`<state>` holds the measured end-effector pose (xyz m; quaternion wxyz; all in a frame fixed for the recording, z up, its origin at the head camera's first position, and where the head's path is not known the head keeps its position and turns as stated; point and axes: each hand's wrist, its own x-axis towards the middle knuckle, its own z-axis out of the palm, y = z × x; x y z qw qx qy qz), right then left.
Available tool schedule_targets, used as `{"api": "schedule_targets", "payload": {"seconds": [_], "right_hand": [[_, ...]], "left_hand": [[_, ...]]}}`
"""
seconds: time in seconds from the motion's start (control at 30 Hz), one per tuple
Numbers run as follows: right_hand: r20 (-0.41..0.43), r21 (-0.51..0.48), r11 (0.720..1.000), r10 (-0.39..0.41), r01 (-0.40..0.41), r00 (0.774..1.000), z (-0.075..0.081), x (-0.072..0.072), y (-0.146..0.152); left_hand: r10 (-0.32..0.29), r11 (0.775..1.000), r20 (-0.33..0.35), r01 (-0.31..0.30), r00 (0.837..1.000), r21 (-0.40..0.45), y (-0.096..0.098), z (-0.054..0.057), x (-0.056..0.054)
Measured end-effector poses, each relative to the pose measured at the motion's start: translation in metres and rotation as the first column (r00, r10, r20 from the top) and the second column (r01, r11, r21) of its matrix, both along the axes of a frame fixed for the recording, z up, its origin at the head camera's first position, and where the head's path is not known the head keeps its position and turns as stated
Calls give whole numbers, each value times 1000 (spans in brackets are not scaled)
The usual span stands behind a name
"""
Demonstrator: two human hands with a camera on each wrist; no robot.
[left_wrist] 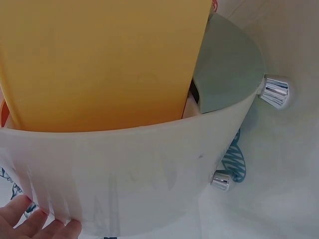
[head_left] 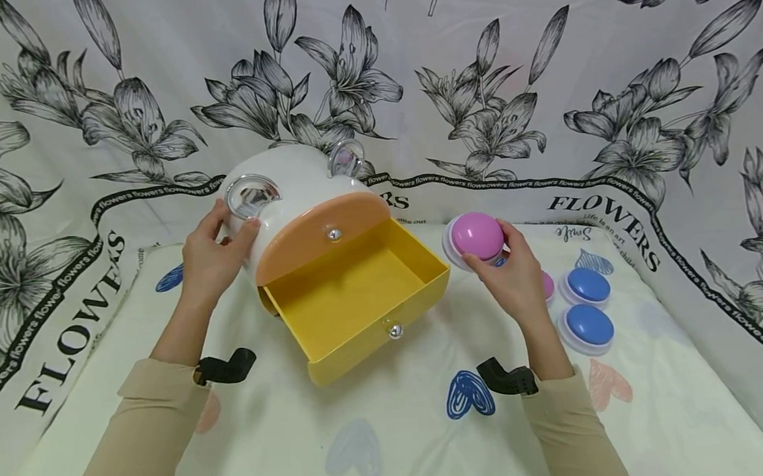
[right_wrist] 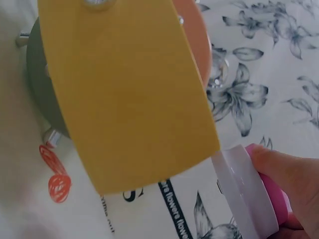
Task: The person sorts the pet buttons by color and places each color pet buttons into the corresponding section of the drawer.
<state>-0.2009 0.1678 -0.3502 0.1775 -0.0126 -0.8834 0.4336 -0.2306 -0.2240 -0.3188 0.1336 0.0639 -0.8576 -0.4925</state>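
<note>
A white rounded drawer box [head_left: 302, 171] with an orange front panel [head_left: 317, 235] leans tilted on the cloth. Its yellow drawer [head_left: 352, 296] is pulled out, and nothing lies in the visible part. My left hand [head_left: 211, 255] grips the box's left side, thumb near a clear round piece [head_left: 252, 196]; in the left wrist view its fingertips [left_wrist: 70, 230] touch the white shell. To the right of the drawer, my right hand [head_left: 515, 280] holds a pink-topped round push button [head_left: 478, 236] by its edge. Its white base [right_wrist: 244, 194] shows close to the drawer's corner in the right wrist view.
Two blue push buttons [head_left: 588, 285] sit on the cloth right of my right hand. Another pink button [head_left: 548, 285] is partly hidden behind that hand. Flower-printed fabric [head_left: 479, 111] rises behind the box. Heart-printed cloth [head_left: 410, 430] covers the surface.
</note>
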Motion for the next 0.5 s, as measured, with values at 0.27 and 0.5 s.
{"api": "schedule_targets", "payload": {"seconds": [0.27, 0.5], "right_hand": [[-79, 9, 997, 72, -71, 994, 14, 0, -14], [-67, 40, 990, 136, -133, 989, 25, 2, -31]], "left_hand": [[-2, 1000, -4, 2, 1000, -2, 1, 0, 0], [-4, 1000, -9, 3, 1000, -2, 0, 1, 1]]}}
